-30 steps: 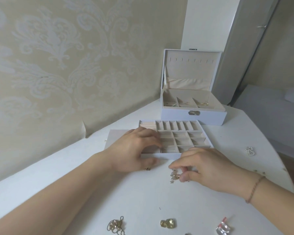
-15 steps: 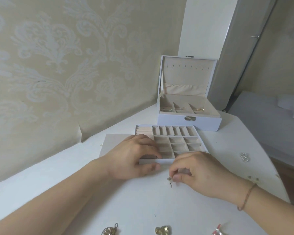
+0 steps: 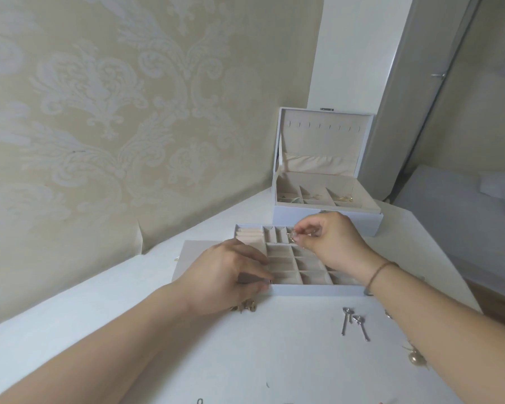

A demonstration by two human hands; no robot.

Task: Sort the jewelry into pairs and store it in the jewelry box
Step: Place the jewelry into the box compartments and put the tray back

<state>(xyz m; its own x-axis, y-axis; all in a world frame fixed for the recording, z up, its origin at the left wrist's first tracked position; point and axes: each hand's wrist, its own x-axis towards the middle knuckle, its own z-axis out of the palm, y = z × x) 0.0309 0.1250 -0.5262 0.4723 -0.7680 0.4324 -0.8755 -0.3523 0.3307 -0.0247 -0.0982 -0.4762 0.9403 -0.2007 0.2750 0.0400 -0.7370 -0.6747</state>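
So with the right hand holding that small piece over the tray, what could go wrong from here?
The right hand pinches a small gold earring above the narrow back slots of the divided tray; it could drop into the wrong slot. The left hand rests on the tray's corner, beside gold pieces it might nudge. The right forearm passes over loose jewelry near the table edge.

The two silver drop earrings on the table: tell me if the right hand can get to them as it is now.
Probably not at once: the right hand is pinching a small earring over the tray. Otherwise the way looks free; the silver drop earrings lie uncovered beside that forearm.
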